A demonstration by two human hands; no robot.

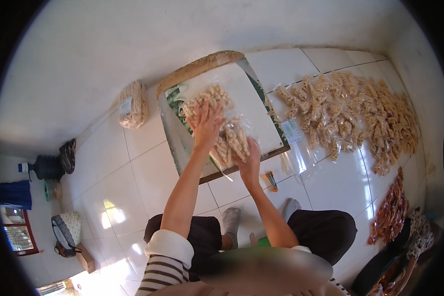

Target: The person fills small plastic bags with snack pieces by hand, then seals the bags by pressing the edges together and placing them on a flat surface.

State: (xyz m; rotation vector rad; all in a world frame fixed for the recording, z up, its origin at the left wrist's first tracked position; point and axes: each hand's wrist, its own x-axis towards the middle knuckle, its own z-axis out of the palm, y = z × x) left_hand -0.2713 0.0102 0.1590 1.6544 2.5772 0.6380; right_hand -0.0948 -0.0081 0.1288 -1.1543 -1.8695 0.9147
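On a low table [261, 121] with a white top lie clear plastic packs of pale, stubby snack pieces. My left hand [205, 126] rests on the far snack pack [216, 93], palm down and fingers spread. At the near right side of the closer snack pack [232, 140], my right hand [250, 159] grips its edge, thumb and fingers partly hidden by the plastic. Whether the two packs are joined I cannot tell.
Many small packs of twisted snacks [345, 108] cover the floor at right, near clear bags [301, 155] and a labelled sheet [292, 129]. An orange-black cutter [270, 181] lies by the table. A large bundle [132, 106] stands left; reddish packs [389, 209] and another person's arm [404, 274] show lower right.
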